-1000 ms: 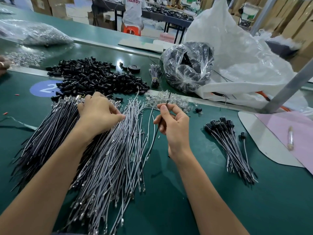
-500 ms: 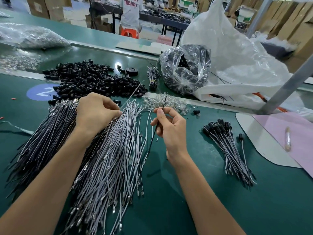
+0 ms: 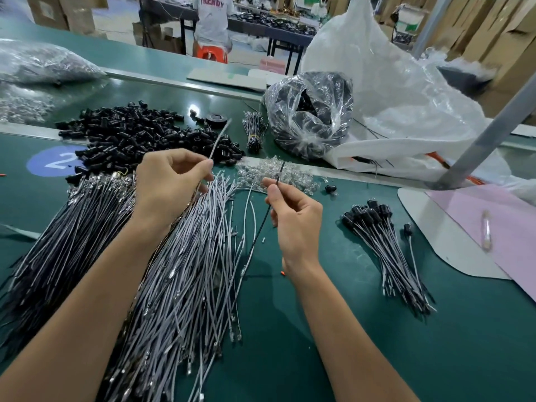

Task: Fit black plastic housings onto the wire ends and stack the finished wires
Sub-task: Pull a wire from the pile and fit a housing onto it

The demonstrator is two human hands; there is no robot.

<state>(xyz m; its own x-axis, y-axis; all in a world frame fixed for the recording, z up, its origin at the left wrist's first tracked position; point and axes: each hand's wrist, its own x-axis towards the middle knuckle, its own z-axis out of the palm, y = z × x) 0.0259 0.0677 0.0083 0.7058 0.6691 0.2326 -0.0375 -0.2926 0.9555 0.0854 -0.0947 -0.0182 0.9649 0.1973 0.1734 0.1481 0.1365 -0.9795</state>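
My left hand (image 3: 168, 184) pinches a white wire (image 3: 219, 134) whose end sticks up over the heap of black plastic housings (image 3: 139, 134). My right hand (image 3: 293, 216) pinches a black wire (image 3: 262, 224) that hangs down toward the green table. Below my left hand spreads a large pile of loose white wires (image 3: 188, 271), with a pile of black wires (image 3: 63, 245) to its left. A small stack of finished wires with black housings (image 3: 383, 242) lies to the right of my right hand.
A heap of small clear bulbs (image 3: 278, 175) lies just beyond my hands. A clear bag of black parts (image 3: 310, 111) and a big white plastic bag (image 3: 391, 91) stand at the back right. A grey metal post (image 3: 493, 132) leans over a pink sheet (image 3: 490, 221). A person stands at the far bench.
My left hand has lifted off the white wire pile, drawing one white wire up with it. My right hand holds its black wire in much the same place.
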